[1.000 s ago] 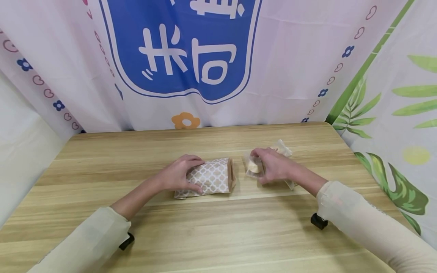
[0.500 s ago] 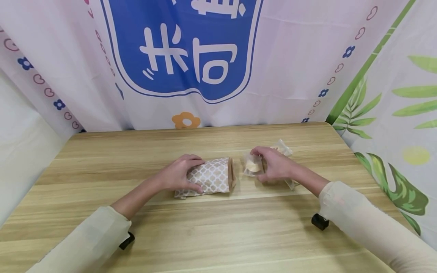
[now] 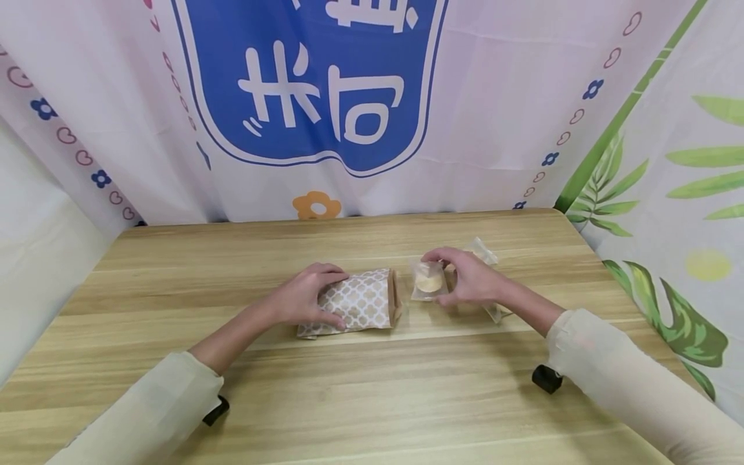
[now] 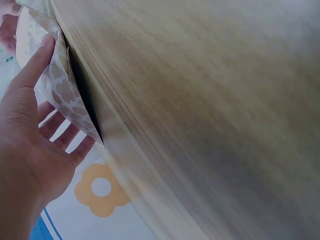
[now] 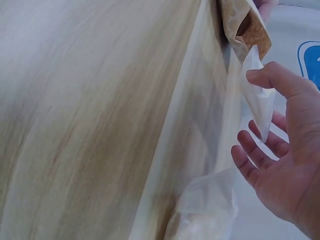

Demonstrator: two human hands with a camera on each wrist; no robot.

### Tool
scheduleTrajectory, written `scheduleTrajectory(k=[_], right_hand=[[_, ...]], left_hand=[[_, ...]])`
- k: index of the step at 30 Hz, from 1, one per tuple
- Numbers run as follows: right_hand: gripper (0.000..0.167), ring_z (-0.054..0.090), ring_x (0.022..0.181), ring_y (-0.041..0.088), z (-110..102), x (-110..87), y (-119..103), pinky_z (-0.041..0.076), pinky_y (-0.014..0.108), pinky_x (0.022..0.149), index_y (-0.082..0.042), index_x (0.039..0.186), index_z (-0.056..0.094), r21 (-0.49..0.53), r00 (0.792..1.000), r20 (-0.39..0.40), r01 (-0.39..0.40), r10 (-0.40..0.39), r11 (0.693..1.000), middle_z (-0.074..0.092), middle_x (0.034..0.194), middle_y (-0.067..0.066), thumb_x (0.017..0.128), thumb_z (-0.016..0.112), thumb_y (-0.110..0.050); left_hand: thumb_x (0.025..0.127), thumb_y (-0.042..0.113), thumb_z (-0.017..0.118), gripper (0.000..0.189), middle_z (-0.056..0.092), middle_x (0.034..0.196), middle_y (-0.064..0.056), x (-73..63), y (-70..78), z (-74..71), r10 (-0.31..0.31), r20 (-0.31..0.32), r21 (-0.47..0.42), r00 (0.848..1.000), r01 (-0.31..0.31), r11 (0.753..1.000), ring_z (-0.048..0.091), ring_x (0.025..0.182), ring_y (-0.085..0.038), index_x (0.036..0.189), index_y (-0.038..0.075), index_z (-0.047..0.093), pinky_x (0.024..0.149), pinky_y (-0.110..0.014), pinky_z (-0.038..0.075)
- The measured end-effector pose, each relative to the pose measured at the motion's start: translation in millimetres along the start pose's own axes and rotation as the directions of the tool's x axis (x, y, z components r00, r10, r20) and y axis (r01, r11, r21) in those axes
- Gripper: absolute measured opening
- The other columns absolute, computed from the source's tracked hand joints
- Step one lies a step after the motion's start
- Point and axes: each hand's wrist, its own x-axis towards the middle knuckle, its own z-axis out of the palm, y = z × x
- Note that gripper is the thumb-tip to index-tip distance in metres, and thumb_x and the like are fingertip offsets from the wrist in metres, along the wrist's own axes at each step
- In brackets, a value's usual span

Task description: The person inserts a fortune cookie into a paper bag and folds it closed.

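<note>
A patterned paper bag, white and tan with a brown inside, lies on the table with its mouth towards the right. My left hand grips its closed end, thumb on one side and fingers on the other. Just right of the bag, my right hand pinches a small clear packet with a round pale piece inside, perhaps a biscuit. In the right wrist view, that packet is between thumb and fingers, close to the bag's open mouth. Another clear packet lies partly hidden behind the right hand.
The wooden table reaches back to a printed curtain. A leaf-patterned cloth hangs along the right side. Black wrist mounts sit under both sleeves.
My right hand has shifted slightly left and away from me with the small packet, whose round content shows more plainly. My left hand and the paper bag have stayed in place.
</note>
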Motion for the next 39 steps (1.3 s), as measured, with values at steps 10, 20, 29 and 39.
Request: scheduleTrajectory(k=[10,20,29,39], right_hand=[[0.075,0.059,0.11,0.032,-1,-0.7,-10,0.057,0.044,0.08,0.004,0.136,0.058,0.057,0.999,-0.004,0.035,-0.035,0.998,0.065,0.127,0.017,0.068,0.088,-0.001],[0.076,0.06,0.108,0.033,0,-1.2,-18,0.057,0.046,0.08,0.004,0.137,0.058,0.068,0.999,0.01,0.045,-0.045,0.997,0.064,0.13,0.018,0.068,0.088,0.001],[0.075,0.059,0.108,0.031,1,-1.0,-18,0.057,0.048,0.079,0.002,0.137,0.059,0.068,0.998,0.02,0.059,-0.06,0.996,0.065,0.128,0.016,0.068,0.088,-0.001],[0.075,0.06,0.108,0.03,3,0.2,-17,0.058,0.047,0.076,0.003,0.138,0.059,0.049,0.994,0.024,0.101,-0.102,0.994,0.064,0.128,0.016,0.069,0.088,-0.002]], left_hand=[[0.073,0.05,0.092,0.094,0.056,0.144,-0.023,-0.2,0.1,-0.7,0.005,-0.002,-0.001,1.0,-0.005,1.0,0.051,0.134,-0.041,0.142,-0.005,0.058,0.113,-0.056,0.044],[0.075,0.05,0.091,0.094,0.055,0.146,-0.023,0.5,-1.0,1.0,0.015,0.004,0.007,1.0,-0.016,1.0,0.05,0.135,-0.04,0.143,-0.006,0.057,0.113,-0.055,0.044],[0.073,0.05,0.092,0.094,0.057,0.143,-0.023,0.9,-2.6,3.1,0.03,-0.022,-0.002,0.999,-0.03,1.0,0.052,0.134,-0.04,0.141,-0.006,0.059,0.112,-0.055,0.044],[0.074,0.05,0.091,0.095,0.056,0.144,-0.024,1.1,-2.7,2.1,0.036,-0.016,0.016,0.999,-0.036,0.999,0.051,0.134,-0.041,0.142,-0.007,0.057,0.111,-0.056,0.045]])
